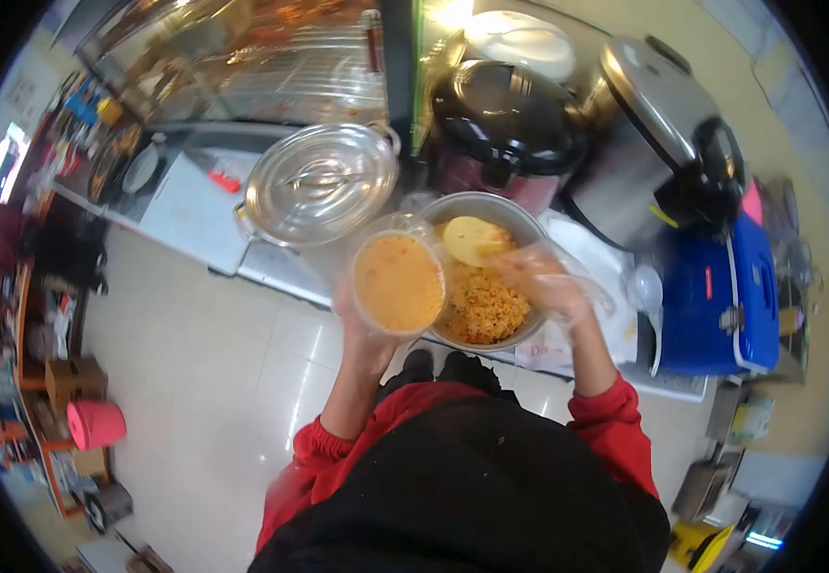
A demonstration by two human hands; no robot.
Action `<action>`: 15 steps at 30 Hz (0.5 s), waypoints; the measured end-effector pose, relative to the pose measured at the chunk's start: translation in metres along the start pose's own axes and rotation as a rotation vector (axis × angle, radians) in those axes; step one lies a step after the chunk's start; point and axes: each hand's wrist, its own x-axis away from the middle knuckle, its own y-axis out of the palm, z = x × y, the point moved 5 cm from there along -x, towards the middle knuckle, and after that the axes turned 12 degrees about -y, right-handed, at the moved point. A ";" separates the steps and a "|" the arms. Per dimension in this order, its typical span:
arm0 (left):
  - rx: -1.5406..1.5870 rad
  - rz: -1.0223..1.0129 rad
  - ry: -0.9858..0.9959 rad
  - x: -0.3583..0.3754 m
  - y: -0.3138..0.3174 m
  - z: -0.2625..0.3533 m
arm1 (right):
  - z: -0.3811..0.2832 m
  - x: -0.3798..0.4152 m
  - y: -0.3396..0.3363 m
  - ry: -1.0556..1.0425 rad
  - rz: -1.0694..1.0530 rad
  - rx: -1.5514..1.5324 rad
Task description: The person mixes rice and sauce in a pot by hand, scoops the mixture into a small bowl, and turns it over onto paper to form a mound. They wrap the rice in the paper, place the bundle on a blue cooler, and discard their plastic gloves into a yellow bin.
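In my left hand (365,320) is a round clear plastic tub (399,283) with orange-coloured food in it, held up beside the rim of a large metal pot (521,216). Orange-brown cooked rice (483,307) fills the pot's lower part. A flat, pale yellow round piece (473,240) lies over the rice toward the far side. My right hand (540,279), in a loose clear plastic glove, reaches over the pot from the right, its fingers close to the pale piece. Motion smears those fingers, so I cannot tell what they hold.
A lidded steel pot (322,183) stands left of the rice pot. Behind are a black-lidded cooker (510,119) and a large steel cooker (624,153). A blue cooler box (720,296) and a white ladle (645,288) sit at the right. A glass display case (242,67) is at the back left.
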 end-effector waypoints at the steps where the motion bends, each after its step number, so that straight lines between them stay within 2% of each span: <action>1: 0.088 -0.161 0.011 0.006 0.003 -0.002 | 0.003 -0.001 0.018 0.008 -0.084 0.201; 2: 0.187 -0.320 0.012 0.014 0.006 -0.006 | -0.001 -0.001 0.030 0.027 -0.179 0.399; 4: 0.322 -0.507 -0.015 0.025 0.020 -0.016 | -0.045 0.009 0.020 -0.050 0.098 0.265; 5: 0.347 -0.538 -0.037 0.030 0.030 -0.023 | -0.058 0.020 0.018 -0.098 0.207 0.161; 8: -0.236 -0.229 0.094 0.038 0.046 -0.041 | -0.049 0.060 0.047 -0.249 0.395 -0.392; 9: -0.486 -0.227 0.238 0.042 0.063 -0.044 | -0.048 0.073 0.052 -0.308 0.451 -0.573; 10: -0.730 -0.225 0.387 0.045 0.083 -0.049 | -0.038 0.088 0.055 -0.195 0.439 -0.893; 12: -1.208 -0.217 0.695 0.052 0.123 -0.067 | -0.023 0.122 0.058 0.081 0.560 -1.578; 13: -1.442 -0.210 0.854 0.056 0.139 -0.080 | -0.008 0.142 0.060 0.091 0.594 -1.558; 15: -1.371 -0.265 0.771 0.049 0.156 -0.108 | 0.020 0.181 0.052 0.079 0.649 -1.534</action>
